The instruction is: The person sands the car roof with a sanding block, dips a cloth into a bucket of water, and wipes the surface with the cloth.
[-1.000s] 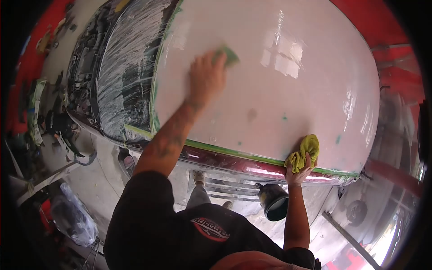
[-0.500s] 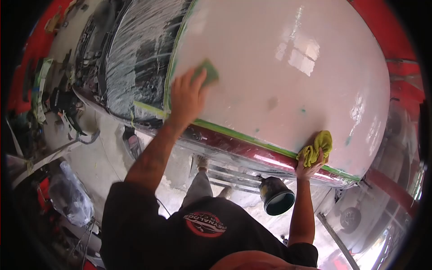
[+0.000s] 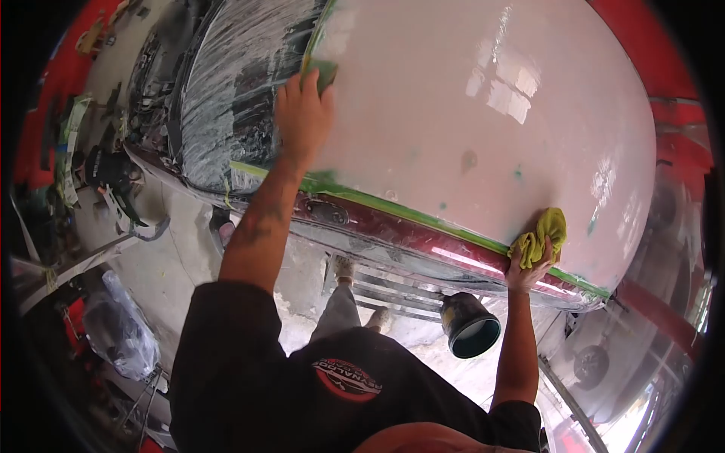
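Observation:
My left hand [image 3: 304, 121] is closed around a green sanding pad [image 3: 323, 74], pressed to the car roof [image 3: 430, 113] beside its taped windshield edge. The roof is pale pinkish, wet and glossy, with a few green spots and one brownish spot. Part of the pad is hidden by my fingers. On the roof's near side edge, my right hand [image 3: 529, 270] grips a bunched yellow-green cloth [image 3: 550, 230]. Green masking tape [image 3: 408, 217] runs along that edge, above the dark red door frame [image 3: 461, 257].
Streaky film or residue covers the windshield [image 3: 226, 83] to the left. Below the roof edge, a dark bucket [image 3: 461, 321] holds pale liquid near a slatted step [image 3: 393, 291]. A plastic-wrapped object [image 3: 121, 332] and a stand [image 3: 83, 260] occupy the left floor.
My left hand has slid the sanding pad up and left, toward the windshield tape. My right hand stays on the cloth at the roof edge; the view has shifted slightly.

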`<state>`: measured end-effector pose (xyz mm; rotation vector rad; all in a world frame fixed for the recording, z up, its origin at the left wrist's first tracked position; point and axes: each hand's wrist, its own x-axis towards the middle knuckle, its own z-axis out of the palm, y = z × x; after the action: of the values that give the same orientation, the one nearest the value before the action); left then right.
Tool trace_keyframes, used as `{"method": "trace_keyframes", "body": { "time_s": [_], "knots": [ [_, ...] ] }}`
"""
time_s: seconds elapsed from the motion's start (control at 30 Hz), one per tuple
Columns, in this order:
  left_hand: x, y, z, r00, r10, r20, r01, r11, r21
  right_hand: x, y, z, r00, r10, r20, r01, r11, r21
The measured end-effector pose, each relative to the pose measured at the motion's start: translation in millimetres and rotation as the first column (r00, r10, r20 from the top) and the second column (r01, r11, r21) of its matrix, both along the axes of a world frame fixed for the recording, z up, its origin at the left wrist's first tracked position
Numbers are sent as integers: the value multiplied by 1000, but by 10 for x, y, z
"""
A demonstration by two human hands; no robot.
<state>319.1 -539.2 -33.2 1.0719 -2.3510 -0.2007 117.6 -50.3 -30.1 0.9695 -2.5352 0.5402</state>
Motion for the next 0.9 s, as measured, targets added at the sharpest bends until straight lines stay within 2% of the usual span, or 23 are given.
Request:
{"method": "trace_keyframes", "body": {
  "time_s": [0.2,0.3,0.37,0.43,0.53,0.6,0.67,0.77,0.83,0.9],
  "knots": [
    [610,740,27,991,-78,110,84,995,-53,3,-9,30,1000,-23,-1,23,1000,20],
    [259,370,8,995,-48,83,57,993,-107,2,17,16,999,-29,21,29,1000,6],
    [-284,-200,6,998,-37,48,44,989,-144,-20,-7,32,1000,11,5,-11,1000,-28],
    [-694,-552,80,996,-2,90,8,997,-71,-23,-11,37,1000,8,5,-8,1000,-20],
    [-370,-215,60,993,-111,31,113,993,-37,2,-17,71,999,-20,48,21,999,-26],
    [188,393,28,978,-204,38,206,977,-52,-15,26,2,998,6,56,-3,999,-46],
    [649,781,37,946,-322,15,321,945,63,-16,21,-9,998,-9,64,11,999,-40],
    [332,324,21,934,-356,5,356,934,0,-1,-40,91,999,47,-13,-47,998,-31],
    [-248,-175,139,944,-326,-54,327,944,30,4,-10,71,999,45,4,-45,999,-27],
    [-628,-480,177,952,-303,-28,304,953,14,-9,-16,63,999,46,-2,-46,998,-35]
  ]
}}
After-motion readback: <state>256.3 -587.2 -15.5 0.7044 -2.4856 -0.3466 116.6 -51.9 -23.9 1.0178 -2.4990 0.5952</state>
